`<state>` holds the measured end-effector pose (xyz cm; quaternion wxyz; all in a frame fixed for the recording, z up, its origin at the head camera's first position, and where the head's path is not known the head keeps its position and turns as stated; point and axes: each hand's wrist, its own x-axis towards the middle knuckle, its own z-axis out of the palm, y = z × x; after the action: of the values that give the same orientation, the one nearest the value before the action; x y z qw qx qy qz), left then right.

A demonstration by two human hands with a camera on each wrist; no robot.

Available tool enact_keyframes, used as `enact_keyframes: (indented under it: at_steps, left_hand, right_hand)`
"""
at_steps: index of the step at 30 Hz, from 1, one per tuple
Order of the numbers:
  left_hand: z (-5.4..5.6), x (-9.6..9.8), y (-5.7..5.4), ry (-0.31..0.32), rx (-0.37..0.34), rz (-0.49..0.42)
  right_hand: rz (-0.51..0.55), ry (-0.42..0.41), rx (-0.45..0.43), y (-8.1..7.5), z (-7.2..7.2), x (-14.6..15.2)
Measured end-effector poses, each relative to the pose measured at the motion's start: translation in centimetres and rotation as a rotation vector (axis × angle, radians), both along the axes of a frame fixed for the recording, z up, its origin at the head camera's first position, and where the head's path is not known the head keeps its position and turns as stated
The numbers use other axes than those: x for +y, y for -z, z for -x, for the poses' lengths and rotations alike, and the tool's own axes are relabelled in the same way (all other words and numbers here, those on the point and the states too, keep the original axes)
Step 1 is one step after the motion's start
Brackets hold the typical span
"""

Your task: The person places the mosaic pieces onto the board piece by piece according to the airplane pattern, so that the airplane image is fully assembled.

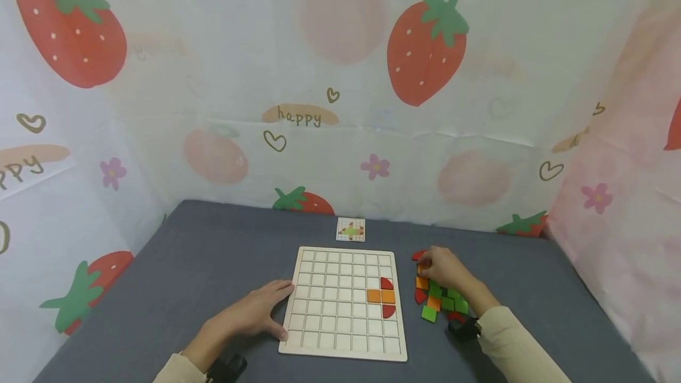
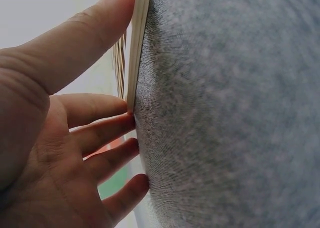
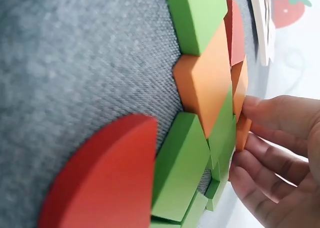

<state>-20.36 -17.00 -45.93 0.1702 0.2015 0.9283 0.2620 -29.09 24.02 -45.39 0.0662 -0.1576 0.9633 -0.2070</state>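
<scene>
A pale wooden grid board (image 1: 330,327) lies on the table, with two orange square tiles (image 1: 374,296) and two red quarter-round tiles (image 1: 388,311) at its right side. My left hand (image 1: 260,310) rests against the board's left edge, fingers and thumb extended; the left wrist view shows the thumb on the board's side (image 2: 136,53). To the right of the board, my right hand (image 1: 446,268) is at the far end of a loose tile pile, pinching an orange square tile (image 3: 243,130) between thumb and fingers. Green square tiles (image 3: 182,163) and a red quarter-round tile (image 3: 110,178) lie nearer the wrist.
A small pattern card (image 1: 350,230) lies behind the board on the grey tabletop (image 1: 229,253). A white curtain (image 1: 330,158) printed with strawberries hangs around the back and sides of the table.
</scene>
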Motion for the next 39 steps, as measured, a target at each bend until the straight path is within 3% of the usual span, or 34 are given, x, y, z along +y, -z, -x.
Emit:
enact_keyframes:
  at_steps: [9,21,26,39]
  left_hand:
    - [0.3,0.0,0.0,-0.017,0.006,0.017]
    - [0.2,0.0,0.2,-0.007,0.019,0.009]
    - [0.3,0.0,0.3,-0.019,0.016,0.013]
    - [0.1,0.2,0.4,-0.020,0.021,0.014]
  right_hand:
    - [0.059,-0.027,0.067,-0.7,-1.0,-0.6]
    - [0.133,-0.050,0.129,-1.0,-3.6,-2.7]
    - [0.139,-0.104,0.150,-1.1,-4.8,-3.7]
    - [0.178,-0.193,0.054,-0.7,-6.4,-6.1]
